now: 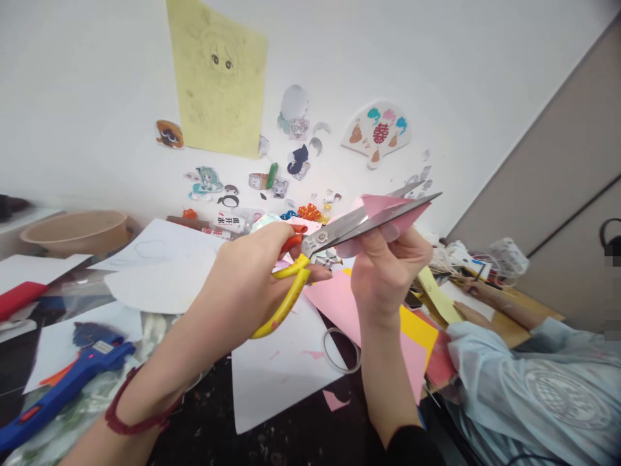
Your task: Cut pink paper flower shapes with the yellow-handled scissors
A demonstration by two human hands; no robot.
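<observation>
My left hand [252,268], with a dark red cord round its wrist, is closed on the handles of a pair of scissors [334,231]. The handles are yellow and orange-red, and the metal blades are parted, pointing right. My right hand [388,275] pinches a small piece of pink paper [378,205] by its lower side. The paper lies at the blades, partly in front of the far one and behind the near one. Whether the edges are cutting it I cannot tell. Below the hands, a larger pink sheet [334,304] rests on white paper [272,382].
A blue glue gun [72,382] lies left, near a tan bowl [77,228]. A roll of tape [342,351] and a pink scrap [336,400] lie below the hands. At right, a person in a pale blue sleeve [514,382] works. Stickers and a yellow drawing [218,97] cover the wall.
</observation>
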